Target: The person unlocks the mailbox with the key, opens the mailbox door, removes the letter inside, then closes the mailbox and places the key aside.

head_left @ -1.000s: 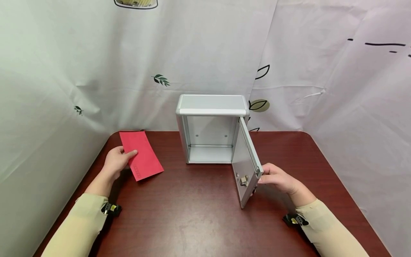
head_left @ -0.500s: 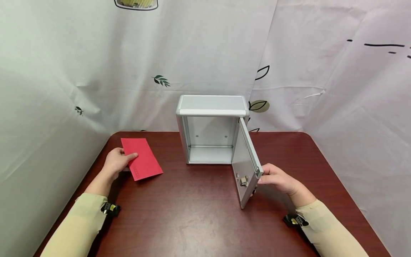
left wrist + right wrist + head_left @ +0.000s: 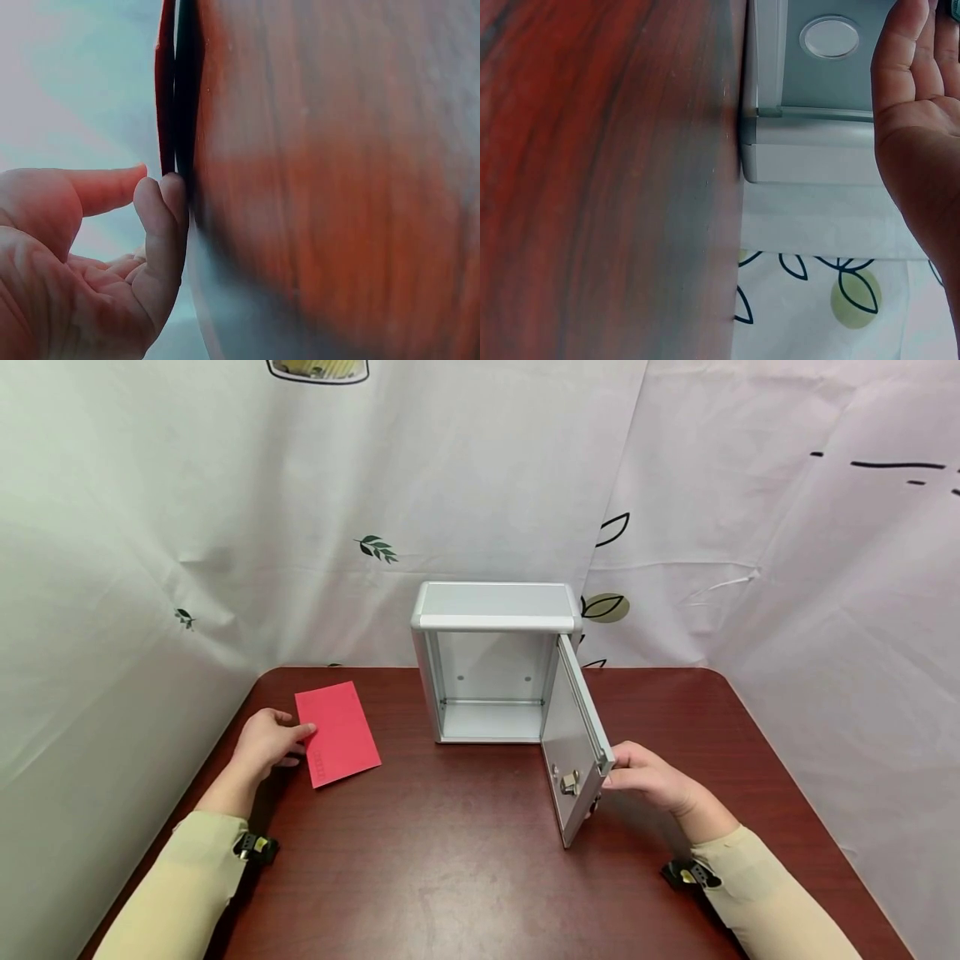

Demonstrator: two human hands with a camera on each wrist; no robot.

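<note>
A red envelope (image 3: pixel 341 735) lies at the left of the table, close over the wood. My left hand (image 3: pixel 268 742) is at its left edge, thumb tip overlapping the red paper in the head view. The left wrist view has the thumb (image 3: pixel 112 187) raised apart from the fingers, which are right at the end of the envelope (image 3: pixel 165 90). My right hand (image 3: pixel 652 781) holds the free edge of a silver lockbox door (image 3: pixel 573 735), fingertips hidden behind it. A cam lock (image 3: pixel 569 782) sits on the door's inner face. The lockbox (image 3: pixel 495 606) stands open-fronted, nothing inside.
The dark red-brown wooden table (image 3: pixel 450 877) has rounded back corners. White cloth (image 3: pixel 480 468) printed with leaves hangs behind it and along both sides. The swung-out door juts toward the front, right of centre.
The red envelope has come down and turned clockwise, its far end shifting right. My left hand has drawn back slightly left and its thumb has slid to the edge. The right hand stays put.
</note>
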